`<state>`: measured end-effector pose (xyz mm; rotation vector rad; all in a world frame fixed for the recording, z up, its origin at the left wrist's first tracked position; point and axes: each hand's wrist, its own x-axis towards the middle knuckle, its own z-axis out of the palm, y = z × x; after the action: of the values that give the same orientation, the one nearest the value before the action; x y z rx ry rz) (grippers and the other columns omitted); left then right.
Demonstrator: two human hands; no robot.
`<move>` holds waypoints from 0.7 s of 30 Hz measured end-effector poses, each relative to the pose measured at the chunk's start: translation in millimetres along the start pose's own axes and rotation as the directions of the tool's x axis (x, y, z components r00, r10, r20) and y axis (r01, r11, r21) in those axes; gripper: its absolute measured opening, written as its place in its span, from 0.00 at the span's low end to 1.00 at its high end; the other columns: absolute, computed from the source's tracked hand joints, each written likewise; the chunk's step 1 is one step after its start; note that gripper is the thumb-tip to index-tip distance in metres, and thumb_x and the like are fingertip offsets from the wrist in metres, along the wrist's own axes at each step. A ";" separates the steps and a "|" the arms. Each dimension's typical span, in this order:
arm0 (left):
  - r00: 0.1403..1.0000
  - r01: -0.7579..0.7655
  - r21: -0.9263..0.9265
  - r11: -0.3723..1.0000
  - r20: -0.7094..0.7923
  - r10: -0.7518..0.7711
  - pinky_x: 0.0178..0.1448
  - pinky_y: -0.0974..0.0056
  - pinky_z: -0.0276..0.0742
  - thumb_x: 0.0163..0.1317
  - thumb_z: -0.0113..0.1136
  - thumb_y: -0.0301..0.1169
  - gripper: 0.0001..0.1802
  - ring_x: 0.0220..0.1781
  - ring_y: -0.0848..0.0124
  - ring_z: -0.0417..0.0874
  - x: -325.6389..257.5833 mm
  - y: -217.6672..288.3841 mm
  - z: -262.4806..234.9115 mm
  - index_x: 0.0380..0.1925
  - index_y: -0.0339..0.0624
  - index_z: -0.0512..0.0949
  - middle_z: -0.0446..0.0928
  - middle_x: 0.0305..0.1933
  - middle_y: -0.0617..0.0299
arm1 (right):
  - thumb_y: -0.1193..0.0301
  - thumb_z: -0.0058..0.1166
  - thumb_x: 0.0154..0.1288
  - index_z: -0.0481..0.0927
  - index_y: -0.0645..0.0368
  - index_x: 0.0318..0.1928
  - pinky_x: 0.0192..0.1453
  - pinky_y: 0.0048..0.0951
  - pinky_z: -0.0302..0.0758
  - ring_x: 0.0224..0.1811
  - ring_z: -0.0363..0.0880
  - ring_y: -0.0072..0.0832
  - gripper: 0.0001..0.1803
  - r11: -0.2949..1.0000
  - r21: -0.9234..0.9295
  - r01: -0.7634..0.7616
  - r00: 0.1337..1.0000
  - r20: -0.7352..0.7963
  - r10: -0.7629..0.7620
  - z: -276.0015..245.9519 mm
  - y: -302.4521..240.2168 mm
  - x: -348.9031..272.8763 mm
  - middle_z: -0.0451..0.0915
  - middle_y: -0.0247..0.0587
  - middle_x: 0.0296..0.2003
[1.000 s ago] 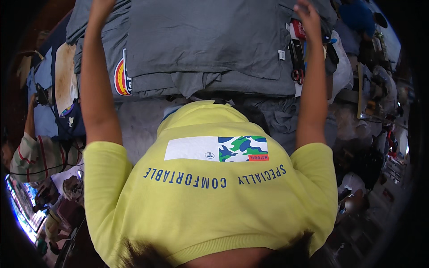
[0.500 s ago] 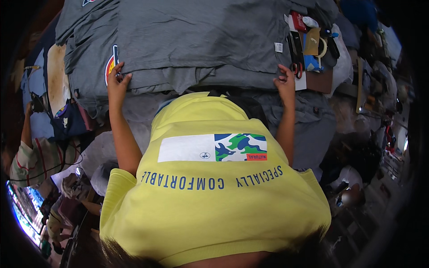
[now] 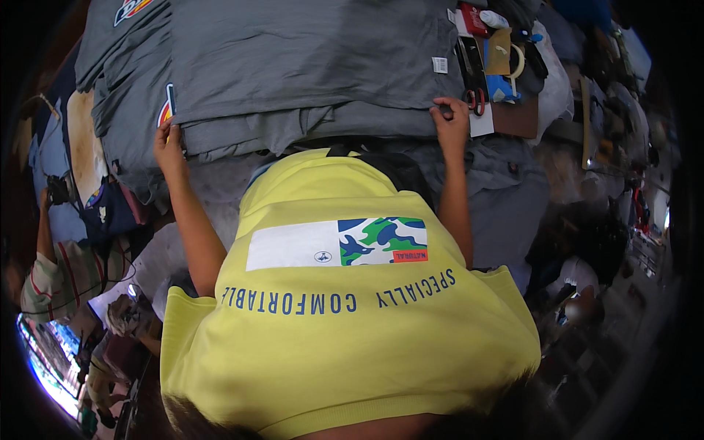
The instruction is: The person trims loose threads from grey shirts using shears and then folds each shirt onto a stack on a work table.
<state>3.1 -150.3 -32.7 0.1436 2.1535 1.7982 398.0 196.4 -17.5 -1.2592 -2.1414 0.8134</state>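
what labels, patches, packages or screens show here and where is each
Small white rectangular tag: on the top grey folded garment, near its right edge.
Round red, yellow and blue patch: on a grey garment's left edge, just above the left hand.
Red, white and yellow patch: top left, on another grey garment.
Red flat package: top right, beyond the right hand.
Glowing blue-white screen: bottom left corner.

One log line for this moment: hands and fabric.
left hand: on near edge of folded grey garment | right hand: on its right near corner | scissors: beside right hand
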 end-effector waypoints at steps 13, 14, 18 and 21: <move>0.827 -0.390 0.805 0.447 0.092 0.555 0.44 0.74 0.70 0.57 0.55 0.26 0.12 0.38 0.74 0.75 -7.9 11.3 7.5 0.41 0.33 0.75 0.75 0.39 0.59 | 0.75 0.60 0.41 0.74 0.56 0.36 0.39 0.28 0.70 0.37 0.71 0.31 0.17 0.997 -0.065 -0.041 0.997 -0.066 0.037 1.7 -13.6 1.2 0.70 0.37 0.38; 0.800 -0.419 0.820 0.391 0.129 0.586 0.41 0.74 0.70 0.57 0.56 0.27 0.11 0.36 0.75 0.75 -9.1 17.1 11.4 0.40 0.35 0.76 0.75 0.36 0.61 | 0.75 0.59 0.42 0.74 0.56 0.36 0.40 0.29 0.70 0.38 0.71 0.32 0.16 0.997 -0.073 -0.002 0.994 -0.105 -0.006 4.7 -14.1 1.1 0.69 0.38 0.38; 0.880 -0.428 0.493 0.757 0.038 0.473 0.33 0.73 0.68 0.57 0.57 0.31 0.11 0.26 0.76 0.73 7.9 34.1 19.9 0.37 0.39 0.78 0.72 0.24 0.66 | 0.76 0.57 0.44 0.74 0.58 0.33 0.39 0.30 0.71 0.37 0.74 0.34 0.12 0.957 -0.198 0.212 0.955 -0.166 -0.246 10.5 -10.0 5.5 0.71 0.38 0.36; 0.947 -0.306 0.176 0.936 -0.046 0.318 0.30 0.73 0.68 0.58 0.56 0.32 0.10 0.20 0.76 0.70 19.8 105.0 25.7 0.35 0.36 0.76 0.68 0.16 0.68 | 0.78 0.55 0.45 0.74 0.59 0.32 0.35 0.28 0.72 0.29 0.75 0.30 0.10 0.993 0.000 0.114 0.990 -0.079 -0.114 2.9 -33.9 8.3 0.72 0.37 0.31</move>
<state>-21.4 -99.7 61.8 0.4936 2.4474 1.8045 372.8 190.0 5.9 -1.1358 -2.1256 0.7083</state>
